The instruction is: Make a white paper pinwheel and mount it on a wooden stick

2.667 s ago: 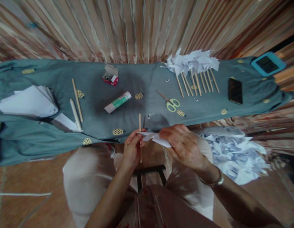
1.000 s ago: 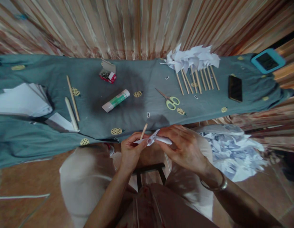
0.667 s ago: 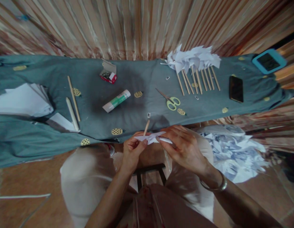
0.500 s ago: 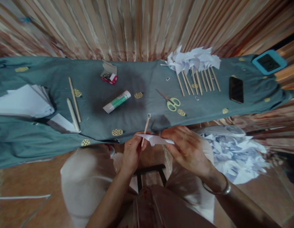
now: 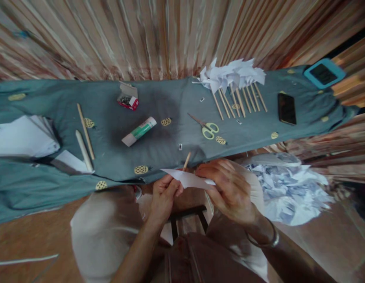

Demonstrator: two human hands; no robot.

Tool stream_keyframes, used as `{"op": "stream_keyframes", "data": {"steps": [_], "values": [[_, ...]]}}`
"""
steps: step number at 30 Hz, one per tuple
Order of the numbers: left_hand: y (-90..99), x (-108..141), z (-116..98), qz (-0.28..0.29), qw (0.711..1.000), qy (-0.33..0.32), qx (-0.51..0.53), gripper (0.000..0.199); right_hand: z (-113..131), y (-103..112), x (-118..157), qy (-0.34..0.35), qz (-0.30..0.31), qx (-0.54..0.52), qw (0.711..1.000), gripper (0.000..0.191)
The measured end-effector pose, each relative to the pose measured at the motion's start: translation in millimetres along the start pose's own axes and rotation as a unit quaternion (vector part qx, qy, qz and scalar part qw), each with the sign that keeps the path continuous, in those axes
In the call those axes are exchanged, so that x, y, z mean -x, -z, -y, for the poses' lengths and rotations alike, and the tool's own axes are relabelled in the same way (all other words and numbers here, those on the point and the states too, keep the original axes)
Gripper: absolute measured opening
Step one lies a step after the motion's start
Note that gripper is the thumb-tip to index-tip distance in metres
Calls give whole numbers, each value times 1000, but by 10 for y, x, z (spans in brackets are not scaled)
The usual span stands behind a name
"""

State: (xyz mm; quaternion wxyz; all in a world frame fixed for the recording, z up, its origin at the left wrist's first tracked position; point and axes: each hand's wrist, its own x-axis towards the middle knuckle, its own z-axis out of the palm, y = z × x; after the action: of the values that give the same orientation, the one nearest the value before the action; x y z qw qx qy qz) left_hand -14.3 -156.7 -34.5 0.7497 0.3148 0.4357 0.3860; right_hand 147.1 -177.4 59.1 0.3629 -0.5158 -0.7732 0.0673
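Note:
A folded white paper (image 5: 190, 180) is held between my two hands above my lap, just below the table's edge. My left hand (image 5: 164, 196) pinches its left part, and a thin wooden stick (image 5: 187, 160) rises from behind the paper. With curled fingers, my right hand (image 5: 229, 188) grips the paper's right end. The lower part of the stick is hidden by the paper and fingers. Past my hands, green-handled scissors (image 5: 206, 127) and a glue stick (image 5: 139, 131) lie on the green cloth (image 5: 161, 151).
White paper pinwheels on sticks (image 5: 234, 74) lie at the back right, near a black phone (image 5: 286, 109) and a blue-framed device (image 5: 324, 74). A red box of pins (image 5: 128, 97), loose sticks (image 5: 85, 131) and stacked paper (image 5: 26, 135) are leftward. A bag of folded paper (image 5: 291, 192) sits lower right.
The paper has tilted, showing more of its face, and the stick now leans more to the right behind it. The view has shifted slightly.

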Motion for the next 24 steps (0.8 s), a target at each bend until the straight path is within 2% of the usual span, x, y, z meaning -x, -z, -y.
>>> {"op": "stream_keyframes", "data": {"steps": [6,16,19,24], "values": [[12,19,-8,17,999,-31,-5,31,-25,-20,-18,-17,-16,2,1000,18],[11,23,-67,2,997,-46,-61,27,-57,-14,-17,-34,-16,-14,999,14],[37,-5,-62,-19,997,-54,-51,26,-40,14,-8,-39,-10,-29,999,16],[15,-66,-133,-86,991,-67,-71,15,37,45,-16,-65,-1,-89,994,11]]}}
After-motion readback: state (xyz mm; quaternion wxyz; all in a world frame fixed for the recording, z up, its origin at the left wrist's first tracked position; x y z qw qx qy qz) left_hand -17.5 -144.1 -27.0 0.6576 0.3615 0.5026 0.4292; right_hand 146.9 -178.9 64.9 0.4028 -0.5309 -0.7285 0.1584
